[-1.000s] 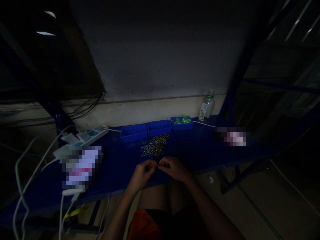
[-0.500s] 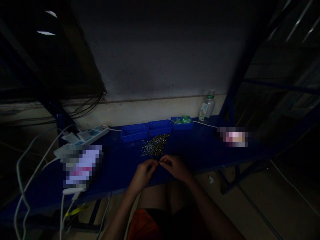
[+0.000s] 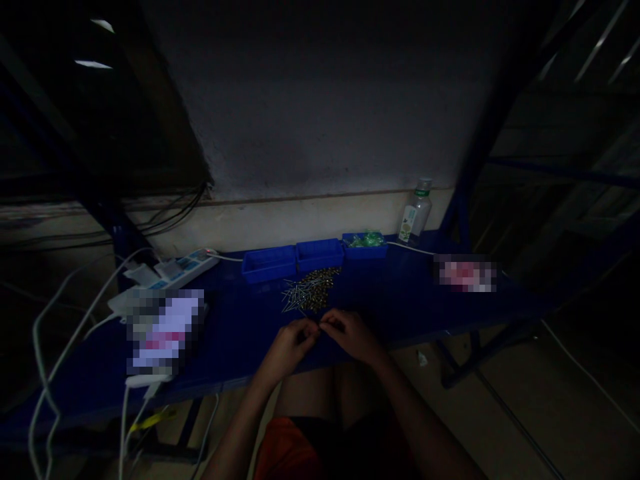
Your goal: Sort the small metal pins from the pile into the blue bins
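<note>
In the dim head view, my left hand (image 3: pixel 293 343) and my right hand (image 3: pixel 350 333) meet fingertip to fingertip above the front part of a blue table (image 3: pixel 400 293). Both hands are closed in a pinch. Whatever sits between the fingers is too small and dark to name. Just beyond the fingertips lies a pile of thin silver metal pins (image 3: pixel 296 295) mixed with small brass-coloured pieces (image 3: pixel 323 287). One loose pin lies at the near edge of the pile, close to my left fingers.
Behind the pile stand blue bins: a left bin (image 3: pixel 270 273), a middle bin (image 3: pixel 320 260), and a right bin (image 3: pixel 365 252) holding green-tinted plastic. A clear bottle (image 3: pixel 421 212) stands at back right. A power strip (image 3: pixel 193 268), cables and blurred-out items occupy the left.
Both hands stay almost in place, still pinched together; the fingers have shifted only slightly. The pile and bins look the same.
</note>
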{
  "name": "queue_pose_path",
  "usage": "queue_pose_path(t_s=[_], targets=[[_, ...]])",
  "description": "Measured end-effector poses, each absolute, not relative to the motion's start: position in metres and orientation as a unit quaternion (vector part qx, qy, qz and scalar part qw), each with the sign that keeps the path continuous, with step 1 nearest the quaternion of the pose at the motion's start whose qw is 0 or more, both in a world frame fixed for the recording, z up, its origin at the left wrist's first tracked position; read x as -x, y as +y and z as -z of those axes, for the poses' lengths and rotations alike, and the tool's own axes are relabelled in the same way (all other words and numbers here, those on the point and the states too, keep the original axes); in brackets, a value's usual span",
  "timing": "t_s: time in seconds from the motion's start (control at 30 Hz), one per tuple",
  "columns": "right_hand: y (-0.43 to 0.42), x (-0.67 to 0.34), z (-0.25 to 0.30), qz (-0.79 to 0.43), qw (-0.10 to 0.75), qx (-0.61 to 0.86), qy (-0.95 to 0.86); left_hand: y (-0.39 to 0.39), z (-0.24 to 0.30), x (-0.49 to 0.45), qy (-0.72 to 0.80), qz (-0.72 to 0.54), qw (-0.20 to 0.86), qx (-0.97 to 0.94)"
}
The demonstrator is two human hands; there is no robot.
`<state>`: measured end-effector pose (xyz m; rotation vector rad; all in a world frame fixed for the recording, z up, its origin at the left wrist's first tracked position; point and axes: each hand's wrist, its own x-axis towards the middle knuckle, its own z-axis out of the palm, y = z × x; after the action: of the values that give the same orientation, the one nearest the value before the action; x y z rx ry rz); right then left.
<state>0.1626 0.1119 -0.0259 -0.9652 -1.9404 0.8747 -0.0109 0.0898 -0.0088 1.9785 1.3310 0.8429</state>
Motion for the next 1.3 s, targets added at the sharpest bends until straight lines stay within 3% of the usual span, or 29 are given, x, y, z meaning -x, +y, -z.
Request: queue_pose_path(t_s=[0.6,0.83,1.3], targets=[[0.111,-0.161,0.026,-0.289,0.343,0.399,-0.800,0.089,0.010,0.014,0.490,-0.365,0.320,-0.725],[0.113,-0.161,0.029,-0.309,0.368,0.388,-0.787,0.090,0.014,0.017,0.505,-0.411,0.318,-0.689],[0.114,-0.163,0.026,-0.316,0.372,0.364,-0.793,0.092,0.016,0.017,0.511,-0.362,0.337,-0.703]])
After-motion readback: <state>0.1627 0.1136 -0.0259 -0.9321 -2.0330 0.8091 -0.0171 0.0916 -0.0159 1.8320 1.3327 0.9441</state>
